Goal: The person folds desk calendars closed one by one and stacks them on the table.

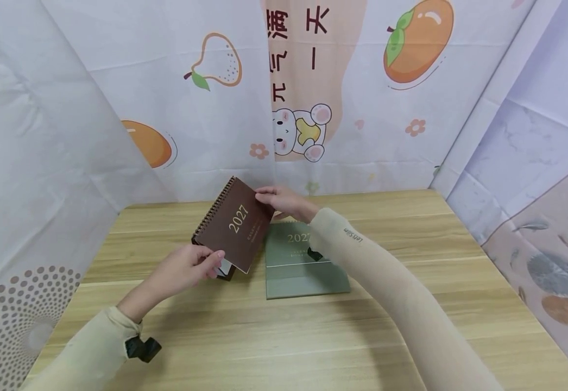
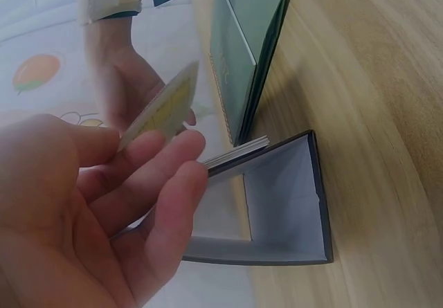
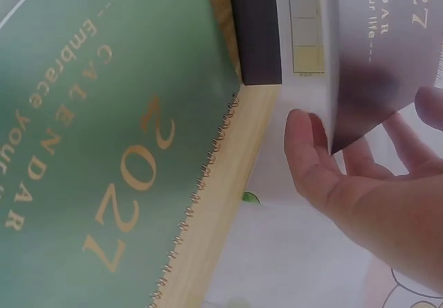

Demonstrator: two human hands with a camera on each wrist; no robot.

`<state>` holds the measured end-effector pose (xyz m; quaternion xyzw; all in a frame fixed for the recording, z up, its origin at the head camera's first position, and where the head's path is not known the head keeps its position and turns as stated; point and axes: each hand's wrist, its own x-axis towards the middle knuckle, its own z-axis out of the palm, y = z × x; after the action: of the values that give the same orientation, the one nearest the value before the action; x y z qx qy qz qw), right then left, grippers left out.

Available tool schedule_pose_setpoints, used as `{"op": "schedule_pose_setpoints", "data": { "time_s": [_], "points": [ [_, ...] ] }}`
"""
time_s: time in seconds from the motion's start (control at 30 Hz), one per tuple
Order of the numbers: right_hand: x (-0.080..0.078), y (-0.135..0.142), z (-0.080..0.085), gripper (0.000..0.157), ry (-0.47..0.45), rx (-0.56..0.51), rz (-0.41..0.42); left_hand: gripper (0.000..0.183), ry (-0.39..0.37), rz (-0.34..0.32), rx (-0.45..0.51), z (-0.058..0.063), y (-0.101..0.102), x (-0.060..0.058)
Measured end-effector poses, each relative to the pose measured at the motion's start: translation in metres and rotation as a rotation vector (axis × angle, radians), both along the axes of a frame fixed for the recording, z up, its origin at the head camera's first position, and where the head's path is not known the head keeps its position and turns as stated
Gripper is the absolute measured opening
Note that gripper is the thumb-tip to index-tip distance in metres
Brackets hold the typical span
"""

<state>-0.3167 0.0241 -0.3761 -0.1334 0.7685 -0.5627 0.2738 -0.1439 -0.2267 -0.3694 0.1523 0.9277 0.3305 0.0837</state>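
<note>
A brown spiral-bound desk calendar (image 1: 232,225) marked 2027 stands tilted on the table, its cover lifted off the pages. My left hand (image 1: 191,270) pinches the cover's lower edge between thumb and fingers. At the opposite, upper right edge my right hand (image 1: 291,202) holds the same cover, thumb on the front and fingers behind, as the right wrist view shows. The calendar's hollow folded stand (image 2: 284,197) and page edges show in the left wrist view. Beside it lies a green 2027 desk calendar (image 1: 291,258), partly covered by my right forearm in the head view.
The wooden table (image 1: 245,342) ends at a printed cloth (image 1: 166,108) hanging behind it, with more cloth at both sides. Black wrist devices (image 1: 142,347) are strapped over the beige sleeves. The green calendar stands close to the brown one on its right.
</note>
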Motion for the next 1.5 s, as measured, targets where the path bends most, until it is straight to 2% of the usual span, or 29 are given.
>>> {"op": "schedule_pose_setpoints", "data": {
  "time_s": [0.27, 0.47, 0.63, 1.0, 1.23, 1.4, 1.5],
  "points": [
    [0.003, -0.007, -0.009, 0.046, 0.040, 0.015, -0.014, 0.048, -0.008, 0.000, -0.067, -0.006, 0.001, -0.001],
    [0.003, -0.008, -0.013, 0.044, 0.040, -0.004, -0.008, 0.049, -0.071, 0.006, -0.059, -0.007, 0.002, 0.001],
    [0.003, -0.006, -0.013, 0.042, 0.027, -0.026, -0.007, 0.047, -0.087, 0.006, -0.040, -0.009, 0.000, 0.003],
    [0.000, -0.011, -0.017, 0.043, 0.021, -0.033, 0.010, 0.057, -0.123, 0.078, -0.102, -0.012, -0.003, 0.003],
    [0.000, -0.021, -0.024, 0.050, 0.025, -0.005, 0.031, 0.055, -0.107, 0.081, -0.117, -0.017, -0.004, 0.002],
    [0.001, -0.026, -0.027, 0.055, 0.079, 0.028, 0.034, 0.057, -0.074, 0.075, -0.128, -0.020, -0.005, -0.001],
    [0.001, -0.028, -0.030, 0.058, 0.164, 0.047, 0.044, 0.056, -0.047, 0.071, -0.150, -0.021, -0.005, -0.003]
  ]
}}
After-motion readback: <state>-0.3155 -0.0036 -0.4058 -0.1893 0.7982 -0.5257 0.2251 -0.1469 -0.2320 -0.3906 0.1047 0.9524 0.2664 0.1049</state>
